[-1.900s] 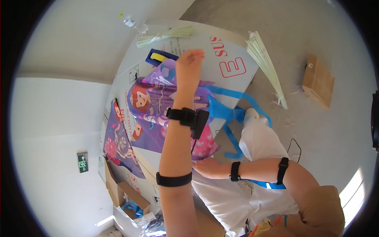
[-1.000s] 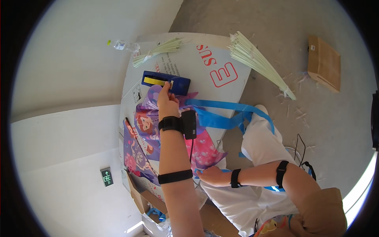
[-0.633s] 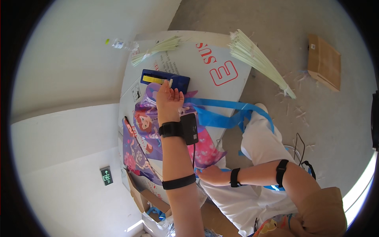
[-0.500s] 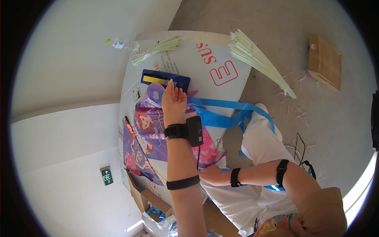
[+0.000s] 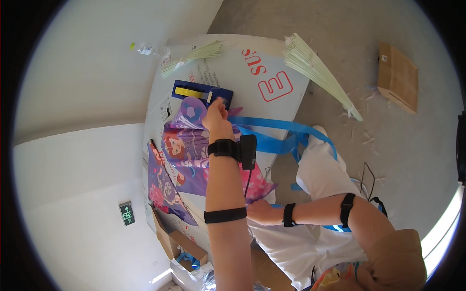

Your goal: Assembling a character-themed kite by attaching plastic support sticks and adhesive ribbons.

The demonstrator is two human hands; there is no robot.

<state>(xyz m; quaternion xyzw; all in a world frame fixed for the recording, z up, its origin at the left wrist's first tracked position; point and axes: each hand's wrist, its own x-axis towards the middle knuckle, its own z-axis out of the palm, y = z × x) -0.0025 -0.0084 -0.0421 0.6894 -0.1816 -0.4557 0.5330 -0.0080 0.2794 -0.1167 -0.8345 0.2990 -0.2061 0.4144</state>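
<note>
A purple kite (image 5: pixel 187 140) printed with cartoon figures lies on a grey-white printed board, its pink dotted corner toward my lap. Blue ribbon tails (image 5: pixel 272 140) run from it over my knee. My left hand (image 5: pixel 217 115) is at the end of a blue tape dispenser (image 5: pixel 182 83) with a yellow roll. Its fingers are pinched on what looks like a small piece of clear tape (image 5: pixel 224 100). By my thigh, my right hand (image 5: pixel 264 212) is closed at the kite's pink edge; its fingertips are partly hidden.
Bundles of thin pale sticks lie at the board's far left (image 5: pixel 194 58) and far right (image 5: pixel 320 72). A plastic bottle (image 5: pixel 145 49) lies beyond the board. A cardboard box (image 5: pixel 398 77) is on the floor at right; an open carton (image 5: pixel 182 247) with blue material stands lower left.
My left hand has turned from palm up with fingers loosely curled to a pinch, and shifted slightly right along the dispenser's end. My right hand stays in place.
</note>
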